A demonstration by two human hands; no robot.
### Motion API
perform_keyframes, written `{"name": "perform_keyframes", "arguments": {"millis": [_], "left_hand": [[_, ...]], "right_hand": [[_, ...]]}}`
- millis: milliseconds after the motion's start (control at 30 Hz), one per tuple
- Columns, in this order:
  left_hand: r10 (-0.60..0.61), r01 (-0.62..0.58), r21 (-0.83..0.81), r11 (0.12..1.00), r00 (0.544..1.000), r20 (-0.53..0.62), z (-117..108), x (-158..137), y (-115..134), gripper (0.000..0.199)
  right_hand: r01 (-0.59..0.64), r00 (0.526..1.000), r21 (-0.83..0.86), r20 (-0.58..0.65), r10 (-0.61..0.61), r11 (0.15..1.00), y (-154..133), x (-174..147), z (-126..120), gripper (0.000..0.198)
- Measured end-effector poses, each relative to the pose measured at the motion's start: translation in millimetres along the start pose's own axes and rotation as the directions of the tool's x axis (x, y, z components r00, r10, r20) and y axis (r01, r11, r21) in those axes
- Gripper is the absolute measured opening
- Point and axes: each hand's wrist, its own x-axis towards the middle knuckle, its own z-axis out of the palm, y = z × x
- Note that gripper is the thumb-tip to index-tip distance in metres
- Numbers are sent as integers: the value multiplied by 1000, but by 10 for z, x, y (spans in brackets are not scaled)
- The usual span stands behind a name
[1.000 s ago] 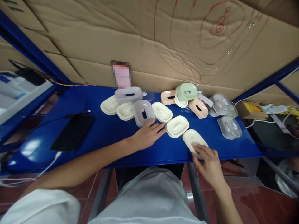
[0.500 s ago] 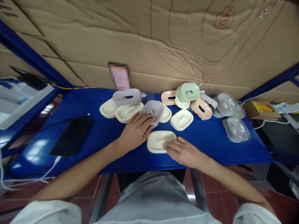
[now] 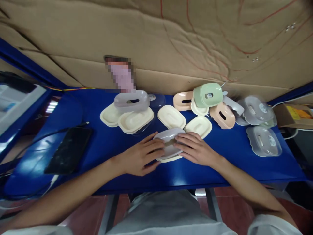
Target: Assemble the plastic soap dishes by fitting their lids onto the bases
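Observation:
A lilac-grey oval plastic cover [image 3: 168, 133] with a slot in its top sits over a cream oval tray [image 3: 171, 159] near the table's front edge. Only a thin strip of that tray shows below the cover. My left hand [image 3: 144, 155] grips the cover's left end, fingers reaching over its top. From the other side, my right hand [image 3: 197, 149] holds the right end with bent fingers. Just behind lie two more cream trays, one at centre [image 3: 171, 117] and one to its right [image 3: 199, 126]. Whether the cover is seated on its tray cannot be told.
Another lilac-grey cover [image 3: 132, 101] rests on cream trays [image 3: 135, 120] at left. Peach [image 3: 222, 116] and green [image 3: 207, 95] covers stand back right, with clear lidded boxes [image 3: 264, 141] farther right. A black tablet [image 3: 69, 150] and cables lie left. Cardboard [image 3: 151, 42] walls the back.
My left hand has brought the lilac-grey cover forward onto the front cream tray. My right hand has moved from that tray's edge onto the cover. The view has shifted somewhat.

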Motion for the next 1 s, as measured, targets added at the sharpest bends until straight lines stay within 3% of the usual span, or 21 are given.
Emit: {"name": "perform_keyframes", "arguments": {"millis": [200, 400, 633, 767, 900, 1000], "left_hand": [[-32, 15, 277, 961, 998, 59, 63, 1, 139, 16], [-5, -11, 239, 971, 998, 66, 86, -22, 124, 14], [-48, 50, 198, 979, 999, -11, 75, -26, 51, 16], [-43, 46, 209, 977, 999, -18, 98, -43, 41, 19], [-49, 45, 221, 974, 999, 14, 107, -27, 31, 18], [-55, 47, 225, 973, 998, 30, 100, -5, 25, 19]], "right_hand": [[51, 999, -84, 22, -50, 995, -148, 71, -4, 36], [112, 991, -62, 80, -107, 992, -202, 60, 1, 58], [94, 996, -153, 0, -95, 984, -169, 56, -11, 34], [92, 995, -154, -25, -97, 984, -151, 28, 13, 38], [61, 997, -135, 56, -53, 989, -101, 10, 49, 50], [40, 998, -111, 54, -34, 993, -32, -21, 61, 47]]}}
